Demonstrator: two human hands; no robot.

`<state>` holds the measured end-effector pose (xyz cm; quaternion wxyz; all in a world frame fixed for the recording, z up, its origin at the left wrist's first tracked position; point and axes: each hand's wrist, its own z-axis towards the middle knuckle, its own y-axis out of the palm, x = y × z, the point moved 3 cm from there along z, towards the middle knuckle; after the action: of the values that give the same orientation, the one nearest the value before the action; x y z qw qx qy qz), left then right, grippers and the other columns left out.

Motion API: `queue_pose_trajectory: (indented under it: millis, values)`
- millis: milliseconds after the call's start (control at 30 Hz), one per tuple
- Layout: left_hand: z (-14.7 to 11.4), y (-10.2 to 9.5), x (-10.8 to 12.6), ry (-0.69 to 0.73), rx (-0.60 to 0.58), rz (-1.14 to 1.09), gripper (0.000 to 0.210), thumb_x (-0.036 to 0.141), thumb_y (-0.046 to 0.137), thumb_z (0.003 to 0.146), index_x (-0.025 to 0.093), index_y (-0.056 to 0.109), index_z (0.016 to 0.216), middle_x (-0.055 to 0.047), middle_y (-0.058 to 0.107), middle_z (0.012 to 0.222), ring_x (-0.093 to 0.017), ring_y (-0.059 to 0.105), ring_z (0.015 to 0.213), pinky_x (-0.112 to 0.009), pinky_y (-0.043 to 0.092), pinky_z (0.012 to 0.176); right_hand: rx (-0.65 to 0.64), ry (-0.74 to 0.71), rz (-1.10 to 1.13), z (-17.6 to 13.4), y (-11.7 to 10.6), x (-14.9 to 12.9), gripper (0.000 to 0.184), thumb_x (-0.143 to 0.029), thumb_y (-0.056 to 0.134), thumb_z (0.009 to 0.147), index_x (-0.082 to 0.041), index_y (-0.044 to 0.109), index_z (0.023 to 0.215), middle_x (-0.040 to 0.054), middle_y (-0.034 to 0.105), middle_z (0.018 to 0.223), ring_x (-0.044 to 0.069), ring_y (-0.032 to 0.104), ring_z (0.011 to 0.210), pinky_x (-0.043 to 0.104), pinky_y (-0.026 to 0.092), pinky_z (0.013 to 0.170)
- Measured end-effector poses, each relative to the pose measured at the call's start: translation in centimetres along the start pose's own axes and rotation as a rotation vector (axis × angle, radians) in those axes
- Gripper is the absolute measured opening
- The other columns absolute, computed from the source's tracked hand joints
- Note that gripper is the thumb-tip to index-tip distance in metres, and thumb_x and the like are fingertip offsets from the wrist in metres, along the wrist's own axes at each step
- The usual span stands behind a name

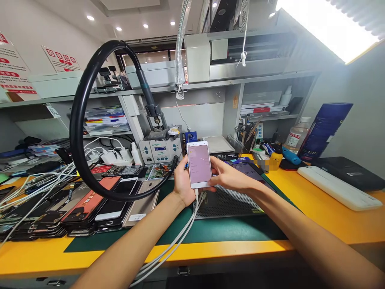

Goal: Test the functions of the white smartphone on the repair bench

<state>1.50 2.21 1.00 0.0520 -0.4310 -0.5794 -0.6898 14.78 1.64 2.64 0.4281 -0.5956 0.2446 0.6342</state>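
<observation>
A white smartphone (199,164) with a lit, pinkish screen showing a list is held upright in front of me. My left hand (183,182) wraps round its left side and lower back. On the right edge rests my right hand (221,171), its thumb near the lower right of the screen and its other fingers behind the phone. A white charging cable (197,196) is plugged into the bottom of the phone and runs down over the front edge of the bench. Below the hands lies a dark perforated metal plate (228,204) on a green mat (240,232).
Stacks of old phones (90,204) fill the left of the yellow bench (319,200). A thick black hose (76,120) loops up from a hot air station (161,150). To the right lie another phone (245,171), a yellow bottle (275,154) and a long white device (338,188).
</observation>
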Motion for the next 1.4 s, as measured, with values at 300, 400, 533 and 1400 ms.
queue_pose_trajectory:
  millis: [300, 400, 533, 1400]
  values:
    - [-0.3, 0.4, 0.1, 0.006, 0.089, 0.008, 0.065, 0.057, 0.032, 0.1, 0.009, 0.066, 0.128, -0.016, 0.075, 0.096, -0.028, 0.073, 0.079, -0.043, 0.062, 0.068, -0.004, 0.017, 0.083, 0.0, 0.4, -0.6, 0.049, -0.006, 0.058, 0.065, -0.022, 0.044, 0.109, -0.0037, 0.06, 0.084, 0.013, 0.055, 0.062, 0.027, 0.046, 0.053]
    - [-0.4, 0.5, 0.1, 0.002, 0.077, 0.021, 0.067, 0.058, 0.031, 0.1, 0.008, 0.067, 0.126, -0.017, 0.075, 0.095, -0.029, 0.073, 0.078, -0.044, 0.062, 0.067, -0.017, 0.002, 0.104, 0.1, 0.5, -0.6, 0.054, -0.006, 0.058, 0.064, -0.022, 0.045, 0.114, -0.0043, 0.06, 0.083, 0.013, 0.055, 0.061, 0.027, 0.045, 0.052]
    - [-0.4, 0.5, 0.1, 0.004, 0.091, 0.028, 0.066, 0.057, 0.031, 0.1, 0.008, 0.066, 0.127, -0.017, 0.075, 0.095, -0.029, 0.073, 0.077, -0.044, 0.062, 0.068, 0.016, 0.015, 0.062, 0.0, 0.3, -0.5, 0.05, -0.007, 0.059, 0.064, -0.022, 0.045, 0.11, -0.0036, 0.06, 0.082, 0.015, 0.057, 0.067, 0.027, 0.047, 0.055]
    - [-1.2, -0.4, 0.7, 0.13, 0.285, 0.213, 0.044, 0.036, 0.035, 0.101, 0.015, 0.064, 0.126, -0.012, 0.078, 0.089, -0.028, 0.074, 0.066, -0.044, 0.064, 0.061, -0.091, -0.083, -0.027, 0.4, 0.3, -0.8, 0.029, -0.005, 0.058, 0.064, -0.017, 0.055, 0.09, -0.003, 0.06, 0.076, 0.011, 0.057, 0.058, 0.022, 0.053, 0.049]
